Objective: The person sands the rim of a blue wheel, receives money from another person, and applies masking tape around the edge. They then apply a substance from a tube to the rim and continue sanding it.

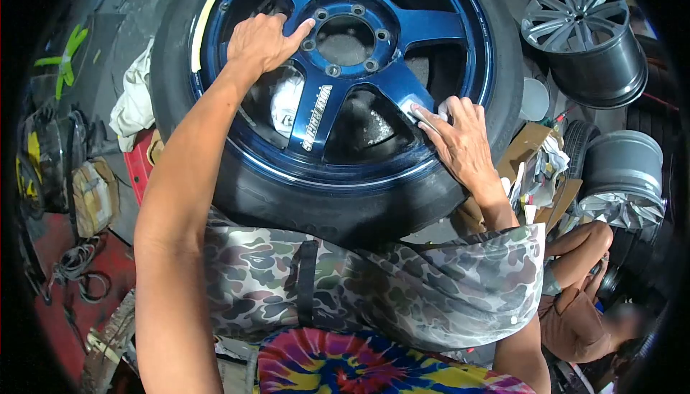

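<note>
A blue six-spoke wheel with a tire around it lies in front of me. White lettering runs along one spoke, and a strip of yellow tape sits on the upper left rim. My left hand holds the wheel at the left spoke, fingers curled at its edge and thumb stretched onto the hub. My right hand pinches a small pale folded piece of sandpaper against the lower right spoke. A dull whitish patch shows on the paint there.
At the right stand a dark multi-spoke wheel, a silver wheel and an open cardboard box of papers. Another person sits low at the right. A white cloth and coiled cable lie left.
</note>
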`<control>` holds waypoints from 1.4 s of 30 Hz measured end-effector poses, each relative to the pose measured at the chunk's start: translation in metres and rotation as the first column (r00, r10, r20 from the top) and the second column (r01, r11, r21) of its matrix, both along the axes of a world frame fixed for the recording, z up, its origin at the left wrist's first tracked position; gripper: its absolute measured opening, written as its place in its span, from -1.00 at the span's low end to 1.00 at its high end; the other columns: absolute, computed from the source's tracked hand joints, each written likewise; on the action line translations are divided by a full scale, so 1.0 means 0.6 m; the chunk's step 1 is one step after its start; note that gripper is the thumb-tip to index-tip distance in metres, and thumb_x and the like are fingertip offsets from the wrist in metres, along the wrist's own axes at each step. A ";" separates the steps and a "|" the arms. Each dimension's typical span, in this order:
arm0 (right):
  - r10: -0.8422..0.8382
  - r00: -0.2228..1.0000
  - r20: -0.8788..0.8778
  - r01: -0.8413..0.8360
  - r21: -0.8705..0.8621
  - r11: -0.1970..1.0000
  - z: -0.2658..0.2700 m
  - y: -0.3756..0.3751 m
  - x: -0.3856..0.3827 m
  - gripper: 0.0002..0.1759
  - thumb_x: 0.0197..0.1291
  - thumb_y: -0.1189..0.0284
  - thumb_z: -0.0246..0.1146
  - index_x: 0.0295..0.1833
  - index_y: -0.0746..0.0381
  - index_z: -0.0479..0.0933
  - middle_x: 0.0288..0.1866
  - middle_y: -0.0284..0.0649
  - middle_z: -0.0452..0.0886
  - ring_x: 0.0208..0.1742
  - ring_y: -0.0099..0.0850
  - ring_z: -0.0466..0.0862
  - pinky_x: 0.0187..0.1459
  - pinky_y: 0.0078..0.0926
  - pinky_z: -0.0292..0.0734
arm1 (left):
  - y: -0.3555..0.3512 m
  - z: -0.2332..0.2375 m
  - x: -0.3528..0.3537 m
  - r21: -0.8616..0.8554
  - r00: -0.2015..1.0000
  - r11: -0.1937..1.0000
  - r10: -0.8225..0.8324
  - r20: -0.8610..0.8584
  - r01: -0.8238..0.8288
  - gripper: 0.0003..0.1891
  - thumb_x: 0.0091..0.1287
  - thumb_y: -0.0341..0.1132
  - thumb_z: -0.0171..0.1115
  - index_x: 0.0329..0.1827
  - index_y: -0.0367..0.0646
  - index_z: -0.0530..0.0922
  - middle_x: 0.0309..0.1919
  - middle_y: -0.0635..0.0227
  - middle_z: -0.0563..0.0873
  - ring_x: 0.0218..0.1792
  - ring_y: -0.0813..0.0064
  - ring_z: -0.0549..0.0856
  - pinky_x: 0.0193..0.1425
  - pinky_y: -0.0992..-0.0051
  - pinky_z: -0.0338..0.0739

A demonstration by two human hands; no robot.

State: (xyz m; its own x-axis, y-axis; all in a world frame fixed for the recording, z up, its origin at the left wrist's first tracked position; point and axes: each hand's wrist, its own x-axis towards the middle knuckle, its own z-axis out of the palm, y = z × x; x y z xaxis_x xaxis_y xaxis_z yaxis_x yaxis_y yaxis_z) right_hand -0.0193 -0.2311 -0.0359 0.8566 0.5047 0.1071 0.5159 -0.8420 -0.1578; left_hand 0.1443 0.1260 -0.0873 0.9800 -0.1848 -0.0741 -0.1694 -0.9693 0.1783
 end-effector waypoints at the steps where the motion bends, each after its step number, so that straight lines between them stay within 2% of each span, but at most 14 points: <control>1: 0.006 1.000 0.007 -0.006 0.020 1.000 -0.004 0.000 0.002 -0.58 0.39 0.27 0.46 0.34 -0.03 0.78 -0.13 -0.25 0.42 -0.05 -0.25 0.45 0.02 -0.24 0.31 | -0.001 0.000 0.001 0.005 1.000 1.000 -0.003 -0.002 0.003 -0.09 0.53 0.51 0.00 0.19 -0.29 0.81 -0.11 -0.26 0.85 0.05 -0.18 0.86 0.25 -0.01 0.72; 4: 0.024 0.999 0.034 -0.027 0.086 0.996 -0.009 0.016 0.016 -0.56 0.38 0.27 0.47 0.35 -0.06 0.78 -0.15 -0.27 0.40 -0.08 -0.26 0.44 0.01 -0.25 0.30 | -0.002 0.002 0.000 0.009 1.000 1.000 -0.002 0.002 0.002 -0.08 0.53 0.52 -0.01 0.21 -0.28 0.80 -0.10 -0.27 0.85 0.05 -0.18 0.85 0.26 -0.01 0.71; 8: 0.015 1.000 0.028 -0.015 0.017 1.000 -0.001 0.003 0.001 -0.57 0.39 0.28 0.46 0.36 -0.05 0.77 -0.14 -0.26 0.41 -0.06 -0.26 0.45 0.02 -0.25 0.31 | -0.002 -0.002 -0.001 -0.005 1.000 1.000 -0.001 0.013 0.001 -0.08 0.53 0.52 -0.01 0.21 -0.28 0.80 -0.11 -0.27 0.85 0.05 -0.19 0.86 0.26 -0.01 0.71; 10: 0.004 1.000 0.008 -0.004 -0.013 1.000 0.000 0.003 0.001 -0.58 0.40 0.29 0.46 0.35 -0.04 0.76 -0.13 -0.25 0.42 -0.05 -0.25 0.46 0.02 -0.24 0.31 | -0.005 0.008 -0.001 0.022 0.999 1.000 0.015 -0.034 -0.014 -0.14 0.53 0.46 0.00 0.09 -0.28 0.84 -0.05 -0.15 0.88 0.07 -0.10 0.86 0.27 0.04 0.71; 14: 0.015 0.999 0.031 -0.017 0.067 0.998 -0.006 0.015 0.013 -0.57 0.37 0.30 0.48 0.34 -0.03 0.76 -0.10 -0.26 0.45 -0.04 -0.25 0.47 0.03 -0.23 0.32 | -0.003 0.007 0.001 0.016 1.000 1.000 0.022 -0.005 -0.022 -0.13 0.53 0.46 0.00 0.09 -0.28 0.84 -0.06 -0.15 0.88 0.07 -0.08 0.86 0.28 0.04 0.71; 16: 0.018 1.000 0.020 -0.018 0.000 1.000 -0.003 0.006 0.002 -0.57 0.38 0.29 0.47 0.34 -0.02 0.76 -0.09 -0.24 0.46 -0.02 -0.24 0.47 0.05 -0.23 0.33 | 0.002 -0.005 0.002 0.013 1.000 1.000 -0.024 0.020 0.024 -0.08 0.53 0.52 -0.01 0.15 -0.28 0.82 -0.15 -0.26 0.85 -0.01 -0.18 0.87 0.20 -0.02 0.73; 20: 0.020 0.999 0.036 -0.022 0.033 0.999 -0.008 0.009 0.009 -0.58 0.38 0.28 0.46 0.33 0.00 0.76 -0.09 -0.24 0.46 -0.03 -0.24 0.48 0.03 -0.23 0.33 | 0.001 -0.007 0.003 -0.002 1.000 1.000 -0.013 0.003 0.013 -0.09 0.53 0.52 -0.01 0.14 -0.28 0.82 -0.16 -0.26 0.85 -0.02 -0.18 0.87 0.20 -0.01 0.73; 23: 0.021 0.999 0.046 -0.022 0.032 0.999 -0.010 0.017 0.009 -0.57 0.39 0.27 0.45 0.34 0.00 0.75 -0.09 -0.25 0.47 -0.03 -0.25 0.48 0.03 -0.23 0.32 | 0.004 -0.004 0.003 -0.004 0.997 1.000 -0.018 0.075 0.019 -0.09 0.53 0.52 0.00 0.16 -0.28 0.82 -0.16 -0.25 0.85 -0.01 -0.18 0.87 0.21 0.00 0.73; 27: 0.026 0.999 0.040 -0.027 0.014 1.000 -0.007 0.011 0.006 -0.57 0.40 0.26 0.45 0.35 0.00 0.75 -0.09 -0.24 0.47 -0.03 -0.26 0.48 0.04 -0.22 0.33 | 0.002 -0.003 -0.001 0.003 1.000 1.000 -0.002 -0.002 0.002 -0.08 0.52 0.52 0.00 0.20 -0.28 0.82 -0.15 -0.24 0.86 0.00 -0.18 0.87 0.23 0.00 0.73; 30: 0.016 0.998 0.058 -0.019 0.048 0.999 -0.010 0.020 0.012 -0.56 0.39 0.28 0.46 0.36 -0.02 0.75 -0.10 -0.24 0.47 -0.04 -0.25 0.47 0.04 -0.22 0.33 | -0.002 -0.001 0.002 0.003 1.000 1.000 -0.001 0.007 0.001 -0.08 0.52 0.52 0.00 0.20 -0.28 0.81 -0.14 -0.24 0.86 0.01 -0.18 0.87 0.24 0.00 0.73; 35: 0.017 0.999 0.038 -0.017 0.003 1.000 -0.008 0.014 0.007 -0.55 0.37 0.28 0.47 0.36 -0.01 0.75 -0.10 -0.24 0.47 -0.03 -0.26 0.48 0.02 -0.22 0.33 | 0.001 -0.005 0.000 -0.003 1.000 1.000 -0.008 -0.018 0.008 -0.09 0.52 0.51 0.01 0.21 -0.28 0.81 -0.13 -0.25 0.86 0.01 -0.18 0.87 0.24 -0.02 0.72; 38: 0.002 0.999 0.053 -0.005 0.051 0.999 -0.010 0.022 0.009 -0.55 0.36 0.28 0.47 0.35 -0.01 0.76 -0.11 -0.24 0.46 -0.04 -0.26 0.48 0.01 -0.23 0.33 | 0.002 -0.003 0.003 0.002 0.999 1.000 -0.020 0.033 0.020 -0.09 0.52 0.51 0.01 0.22 -0.27 0.81 -0.13 -0.25 0.86 0.01 -0.18 0.87 0.23 -0.02 0.73; 42: 0.005 0.999 0.032 -0.005 0.013 1.000 -0.005 0.011 -0.001 -0.58 0.38 0.28 0.45 0.33 0.00 0.77 -0.12 -0.24 0.46 -0.05 -0.25 0.48 0.01 -0.23 0.33 | 0.002 -0.003 0.000 0.003 1.000 1.000 0.003 -0.006 -0.003 -0.08 0.52 0.52 0.00 0.22 -0.28 0.80 -0.13 -0.25 0.86 0.02 -0.17 0.87 0.25 -0.02 0.72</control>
